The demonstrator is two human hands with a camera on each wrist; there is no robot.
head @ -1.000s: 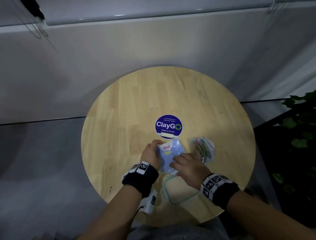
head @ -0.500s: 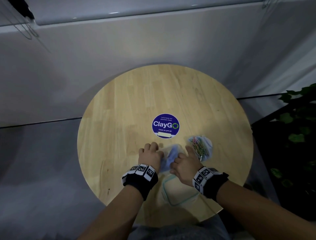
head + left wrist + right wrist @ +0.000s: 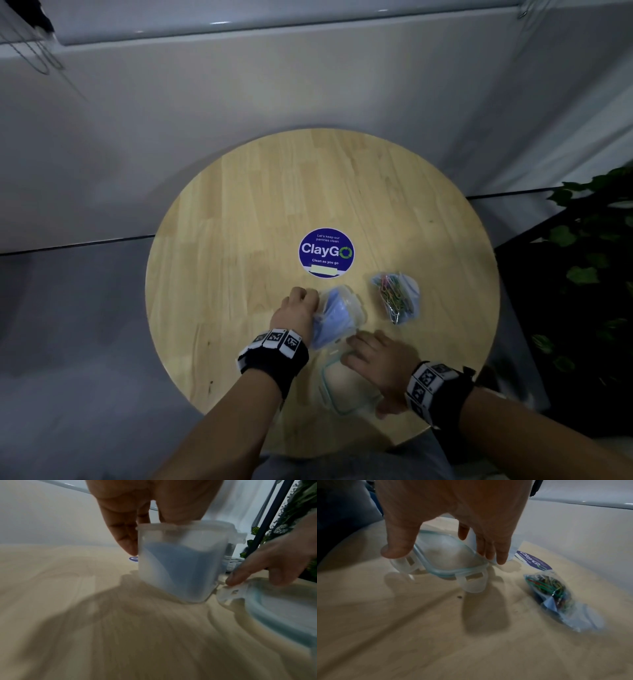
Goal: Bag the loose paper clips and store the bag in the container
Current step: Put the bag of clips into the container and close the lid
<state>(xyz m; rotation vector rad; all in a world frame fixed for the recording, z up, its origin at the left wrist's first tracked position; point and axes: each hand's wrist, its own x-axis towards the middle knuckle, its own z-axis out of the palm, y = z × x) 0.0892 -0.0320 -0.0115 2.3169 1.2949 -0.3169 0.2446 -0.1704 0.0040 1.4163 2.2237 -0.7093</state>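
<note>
A clear plastic container (image 3: pixel 342 315) (image 3: pixel 180 568) with something blue inside stands on the round wooden table (image 3: pixel 239 240). My left hand (image 3: pixel 298 311) (image 3: pixel 145 524) grips it at the rim. Its clear lid with a teal seal (image 3: pixel 346 387) (image 3: pixel 453 569) (image 3: pixel 274 608) is just in front of it, pinched between the thumb and fingers of my right hand (image 3: pixel 373 356) (image 3: pixel 445 554) and raised slightly off the wood. A small clear bag of coloured paper clips (image 3: pixel 395 296) (image 3: pixel 556 592) lies to the right of the container, touched by neither hand.
A round blue ClayGo sticker (image 3: pixel 326 252) marks the table's middle, just beyond the container. A grey wall runs behind the table. Dark leafy plants (image 3: pixel 582 274) stand off its right edge. My lap is under the near edge.
My right hand has left the container and come back toward me onto the lid. The left hand stays on the container. The bag of clips has not moved.
</note>
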